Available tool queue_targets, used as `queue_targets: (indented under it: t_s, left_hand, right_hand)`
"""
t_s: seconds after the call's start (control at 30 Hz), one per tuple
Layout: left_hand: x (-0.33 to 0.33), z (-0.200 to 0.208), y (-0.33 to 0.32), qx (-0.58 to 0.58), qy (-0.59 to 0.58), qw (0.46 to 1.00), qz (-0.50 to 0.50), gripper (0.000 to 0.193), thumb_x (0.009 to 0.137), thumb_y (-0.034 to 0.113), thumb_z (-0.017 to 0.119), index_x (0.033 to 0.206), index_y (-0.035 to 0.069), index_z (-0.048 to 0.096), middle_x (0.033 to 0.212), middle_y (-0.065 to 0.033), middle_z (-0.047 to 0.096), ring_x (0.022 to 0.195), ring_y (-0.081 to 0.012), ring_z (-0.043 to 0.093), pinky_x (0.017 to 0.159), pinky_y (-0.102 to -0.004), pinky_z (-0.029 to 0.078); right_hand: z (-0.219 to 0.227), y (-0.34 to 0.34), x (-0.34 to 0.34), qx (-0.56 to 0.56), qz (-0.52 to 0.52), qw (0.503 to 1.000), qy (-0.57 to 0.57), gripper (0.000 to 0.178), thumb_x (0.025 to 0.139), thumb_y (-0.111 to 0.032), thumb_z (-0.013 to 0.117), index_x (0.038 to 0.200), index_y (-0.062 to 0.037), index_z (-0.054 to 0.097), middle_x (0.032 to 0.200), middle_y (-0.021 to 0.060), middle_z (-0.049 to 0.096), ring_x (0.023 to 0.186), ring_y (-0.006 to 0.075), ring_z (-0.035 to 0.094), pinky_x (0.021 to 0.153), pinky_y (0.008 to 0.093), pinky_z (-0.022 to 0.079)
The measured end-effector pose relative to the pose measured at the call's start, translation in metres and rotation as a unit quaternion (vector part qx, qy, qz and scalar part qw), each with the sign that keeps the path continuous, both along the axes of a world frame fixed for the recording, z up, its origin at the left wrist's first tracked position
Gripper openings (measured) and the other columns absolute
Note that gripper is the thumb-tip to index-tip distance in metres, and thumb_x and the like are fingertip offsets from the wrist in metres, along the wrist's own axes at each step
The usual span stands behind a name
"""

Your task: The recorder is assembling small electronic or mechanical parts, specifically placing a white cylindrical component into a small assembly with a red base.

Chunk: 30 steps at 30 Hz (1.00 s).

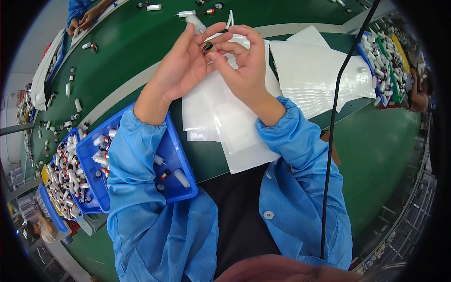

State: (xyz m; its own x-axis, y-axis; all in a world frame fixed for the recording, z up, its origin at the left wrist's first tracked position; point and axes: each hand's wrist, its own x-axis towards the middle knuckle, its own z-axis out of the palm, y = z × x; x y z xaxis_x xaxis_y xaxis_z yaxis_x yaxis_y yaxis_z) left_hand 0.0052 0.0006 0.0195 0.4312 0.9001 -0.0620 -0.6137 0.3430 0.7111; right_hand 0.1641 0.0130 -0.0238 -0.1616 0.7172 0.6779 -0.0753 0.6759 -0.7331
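Observation:
Both my hands are raised together over the worktable. At the thumb and fingertips of my left hand, palm turned up, is a small white plastic bottle, held tilted. My right hand pinches a small black-topped part with an amber band between thumb and fingers, close against the left fingers. Beneath the hands lie overlapping white glossy sheets or bags. Under my left forearm stands a blue tray with white bottles and black, red-banded parts inside.
More white bottles and small parts fill bins at the left and bins at the far right. Loose pieces lie across the green table. A black cable hangs at the right. Another person's hands work at the upper left.

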Motion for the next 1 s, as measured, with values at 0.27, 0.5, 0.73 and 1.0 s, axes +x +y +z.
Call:
queue_targets:
  t_s: [0.27, 0.5, 0.73, 1.0]
  left_hand:
    - [0.003, -0.006, 0.001, 0.126, 0.158, 0.977, 0.063, 0.045, 0.100, 0.010, 0.050, 0.143, -0.001, 0.045, 0.134, -0.0133, 0.059, 0.118, -0.0167, 0.058, 0.104, -0.0307, 0.046]
    - [0.004, -0.013, 0.004, 0.188, 0.239, 0.941, 0.148, 0.039, 0.096, 0.002, 0.058, 0.135, -0.002, 0.054, 0.121, -0.0129, 0.066, 0.112, -0.0173, 0.063, 0.100, -0.0306, 0.051]
    - [0.002, -0.012, 0.004, 0.177, 0.230, 0.949, 0.122, 0.035, 0.099, 0.003, 0.055, 0.132, -0.005, 0.053, 0.124, -0.0181, 0.064, 0.114, -0.0262, 0.065, 0.101, -0.0355, 0.052]
    - [0.002, -0.017, 0.002, 0.159, 0.276, 0.940, 0.124, 0.032, 0.098, 0.005, 0.057, 0.128, -0.003, 0.059, 0.118, -0.0130, 0.068, 0.105, -0.0184, 0.066, 0.094, -0.0310, 0.053]
  right_hand:
    - [0.004, 0.006, 0.007, -0.262, 0.092, 0.935, 0.221, 0.057, 0.090, 0.004, 0.063, 0.136, -0.0021, 0.030, 0.136, 0.0126, 0.037, 0.101, 0.0239, 0.068, 0.083, 0.0304, 0.057]
    - [0.005, 0.000, 0.002, -0.189, 0.037, 0.966, 0.171, 0.053, 0.091, 0.003, 0.064, 0.136, -0.0017, 0.036, 0.128, 0.0127, 0.047, 0.103, 0.0173, 0.062, 0.090, 0.0303, 0.052]
    - [0.003, 0.022, 0.024, -0.169, 0.060, 0.964, 0.195, 0.041, 0.091, 0.004, 0.063, 0.126, -0.0007, 0.043, 0.107, 0.0076, 0.058, 0.097, 0.0149, 0.059, 0.089, 0.0291, 0.049]
    - [0.017, 0.032, 0.038, -0.252, 0.233, 0.921, 0.183, 0.049, 0.089, 0.012, 0.059, 0.129, -0.0034, 0.035, 0.095, 0.0072, 0.059, 0.086, 0.0133, 0.062, 0.076, 0.0275, 0.054]
